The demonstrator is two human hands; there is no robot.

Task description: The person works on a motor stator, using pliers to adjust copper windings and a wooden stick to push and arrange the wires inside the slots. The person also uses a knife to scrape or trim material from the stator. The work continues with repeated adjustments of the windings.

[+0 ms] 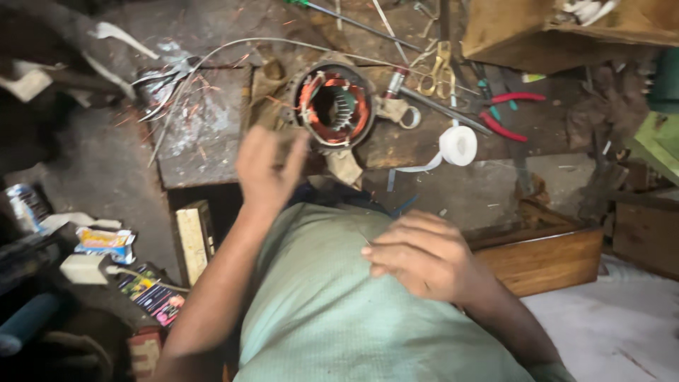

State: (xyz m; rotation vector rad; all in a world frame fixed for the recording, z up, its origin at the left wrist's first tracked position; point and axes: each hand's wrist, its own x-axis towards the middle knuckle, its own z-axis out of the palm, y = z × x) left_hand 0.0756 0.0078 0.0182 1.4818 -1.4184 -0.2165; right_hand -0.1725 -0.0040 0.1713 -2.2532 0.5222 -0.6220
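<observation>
Your left hand point(267, 166) sits just before the round copper-wound motor stator point(334, 106) on the bench. White tape roll point(458, 145) lies right of it, red-handled pliers point(506, 113) further right, brass scissors point(438, 71) behind.

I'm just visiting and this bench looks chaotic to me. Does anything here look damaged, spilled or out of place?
Mostly the litter: short copper wire clippings lie scattered over the worn bench left of the motor stator. The white tape roll trails a loose tail off the bench edge. The left hand is raised near the stator; nothing looks plainly broken.
</observation>
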